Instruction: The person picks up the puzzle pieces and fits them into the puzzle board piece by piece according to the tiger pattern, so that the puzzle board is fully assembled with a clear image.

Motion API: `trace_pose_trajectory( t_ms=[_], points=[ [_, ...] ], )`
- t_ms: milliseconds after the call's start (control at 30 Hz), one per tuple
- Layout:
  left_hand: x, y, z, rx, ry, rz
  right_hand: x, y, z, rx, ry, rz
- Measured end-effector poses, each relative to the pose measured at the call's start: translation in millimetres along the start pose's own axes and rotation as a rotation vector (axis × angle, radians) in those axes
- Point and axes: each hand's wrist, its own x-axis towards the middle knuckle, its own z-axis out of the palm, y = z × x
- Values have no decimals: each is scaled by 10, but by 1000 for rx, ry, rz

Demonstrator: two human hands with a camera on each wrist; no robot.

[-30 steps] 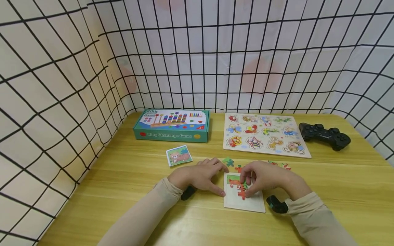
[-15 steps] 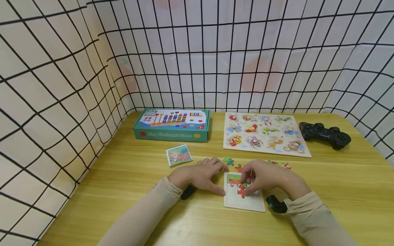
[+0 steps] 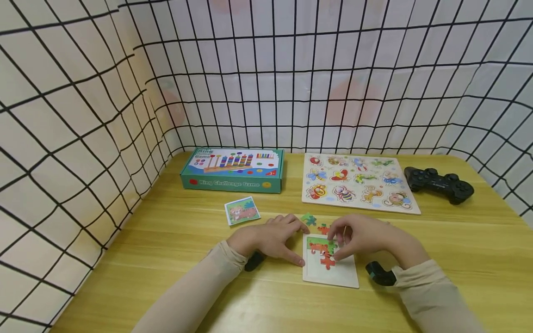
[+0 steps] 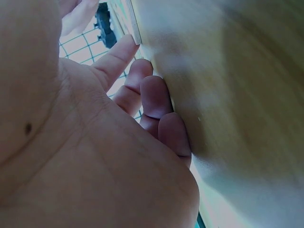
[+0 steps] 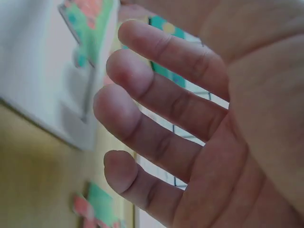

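Note:
A small white puzzle board lies before me. Joined jigsaw pieces showing an orange animal on green fill part of its upper side. At the board's left edge my left hand rests, thumb and index fingertip touching the border; its other fingers lie on the table in the left wrist view. My right hand hovers over the board's right part, fingers loosely bent. The right wrist view shows these fingers apart, gripping nothing. Behind the board lie a green-blue loose piece and a red one.
A picture card lies at left. Further back stand a green Ring Challenge Game box and a large wooden animal puzzle. A black game controller is at far right. Loose pieces lie beside the board in the right wrist view.
My right hand has let go of the pieces in the board and moved slightly right and up, uncovering more of them. The left hand has stayed at the board's edge.

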Motion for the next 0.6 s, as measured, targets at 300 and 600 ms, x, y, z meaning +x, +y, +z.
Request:
trace_pose_trajectory(
  t_ms=[300, 600],
  points=[
    [-7, 12, 0, -1, -5, -7, -205, 121, -248, -2, 97, 43],
    [-10, 6, 6, 2, -3, -3, -357, 287, -357, 48, 134, 94]
  ],
)
